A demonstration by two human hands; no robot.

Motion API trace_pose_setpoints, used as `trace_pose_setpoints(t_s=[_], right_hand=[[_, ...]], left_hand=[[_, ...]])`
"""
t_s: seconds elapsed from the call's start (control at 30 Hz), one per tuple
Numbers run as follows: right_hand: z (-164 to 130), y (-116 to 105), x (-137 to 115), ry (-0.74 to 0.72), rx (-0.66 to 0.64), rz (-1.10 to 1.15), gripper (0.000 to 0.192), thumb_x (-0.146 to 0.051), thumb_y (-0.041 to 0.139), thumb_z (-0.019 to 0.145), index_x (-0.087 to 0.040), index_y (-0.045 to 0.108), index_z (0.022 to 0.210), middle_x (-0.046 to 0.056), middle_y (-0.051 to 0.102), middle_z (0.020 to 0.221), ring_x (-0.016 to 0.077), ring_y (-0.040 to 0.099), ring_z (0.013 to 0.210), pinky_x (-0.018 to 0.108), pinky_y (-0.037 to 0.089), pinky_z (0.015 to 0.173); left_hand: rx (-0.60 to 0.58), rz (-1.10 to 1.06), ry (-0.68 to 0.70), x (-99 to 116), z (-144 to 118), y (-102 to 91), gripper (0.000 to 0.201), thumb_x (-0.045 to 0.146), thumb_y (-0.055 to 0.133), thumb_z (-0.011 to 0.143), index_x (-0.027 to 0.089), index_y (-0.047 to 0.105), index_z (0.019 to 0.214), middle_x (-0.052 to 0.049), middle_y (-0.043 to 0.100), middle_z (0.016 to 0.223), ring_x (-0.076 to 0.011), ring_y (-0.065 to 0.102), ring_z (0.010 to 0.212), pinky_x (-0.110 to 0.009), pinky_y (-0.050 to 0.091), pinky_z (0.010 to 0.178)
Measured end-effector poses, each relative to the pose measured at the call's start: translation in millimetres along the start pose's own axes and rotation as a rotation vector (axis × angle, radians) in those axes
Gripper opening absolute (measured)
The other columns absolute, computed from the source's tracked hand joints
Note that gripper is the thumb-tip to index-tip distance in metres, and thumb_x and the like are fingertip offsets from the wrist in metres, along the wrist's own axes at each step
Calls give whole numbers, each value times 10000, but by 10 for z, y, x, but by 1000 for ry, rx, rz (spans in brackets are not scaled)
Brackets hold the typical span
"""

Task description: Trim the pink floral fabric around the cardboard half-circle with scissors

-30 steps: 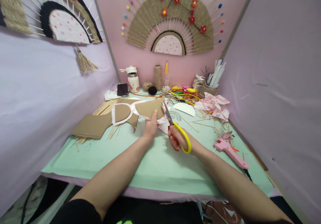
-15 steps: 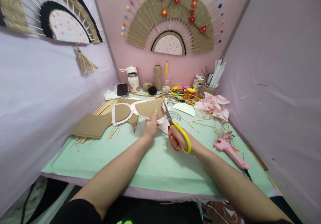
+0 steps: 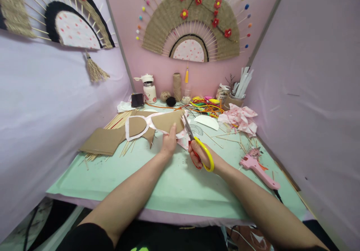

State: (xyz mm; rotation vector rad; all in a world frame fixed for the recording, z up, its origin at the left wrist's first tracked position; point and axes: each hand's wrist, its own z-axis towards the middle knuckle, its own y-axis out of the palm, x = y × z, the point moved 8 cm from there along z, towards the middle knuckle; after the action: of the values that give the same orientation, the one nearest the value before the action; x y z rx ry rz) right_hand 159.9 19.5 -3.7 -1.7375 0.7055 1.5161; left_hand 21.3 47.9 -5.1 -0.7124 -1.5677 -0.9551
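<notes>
My left hand (image 3: 170, 143) grips a half-round piece of brown cardboard (image 3: 166, 121) by its near edge, thumb on top. Pale fabric with pink marks shows around the cardboard's border. Scissors (image 3: 204, 151) with one yellow and one red handle are in my right hand (image 3: 200, 154), fingers in the loops. Their blades point away from me and lie at the right end of the cardboard and fabric. To the left rests a smaller half-round cardboard piece (image 3: 137, 125) with a white border. Beneath the held piece a scrap of pink-spotted fabric (image 3: 184, 142) hangs down.
At left lie cardboard sheets (image 3: 101, 141) over thin sticks. A pink glue gun (image 3: 260, 170) is at right, below crumpled pink fabric (image 3: 239, 117). Farther back are a white half-disc (image 3: 206, 122), a flask (image 3: 149, 91) and a twine spool (image 3: 177, 86). A decorated fan (image 3: 157, 29) hangs behind.
The scissors' yellow handle has shifted very slightly toward the red one. Otherwise both hands and the cardboard stay in place.
</notes>
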Motion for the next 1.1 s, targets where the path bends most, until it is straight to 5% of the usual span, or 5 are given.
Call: trace_pose_setpoints(t_s=[0.57,1.1], right_hand=[[33,7,69,1,3,135,583,-802,310,766,-231,412,821,-80,323,540,84,256,392,257,285,406],[81,-48,166,34,51,202,600,-809,320,756,-222,429,813,-68,394,526,94,334,386,261,338,394]], left_hand=[[-20,-25,23,-8,17,16,299,333,539,858,142,646,1062,-112,654,1182,-225,566,1160,-340,438,989],[71,23,57,7,34,-82,389,398,501,872,152,615,1151,-103,612,1258,-210,530,1205,-318,409,1011]])
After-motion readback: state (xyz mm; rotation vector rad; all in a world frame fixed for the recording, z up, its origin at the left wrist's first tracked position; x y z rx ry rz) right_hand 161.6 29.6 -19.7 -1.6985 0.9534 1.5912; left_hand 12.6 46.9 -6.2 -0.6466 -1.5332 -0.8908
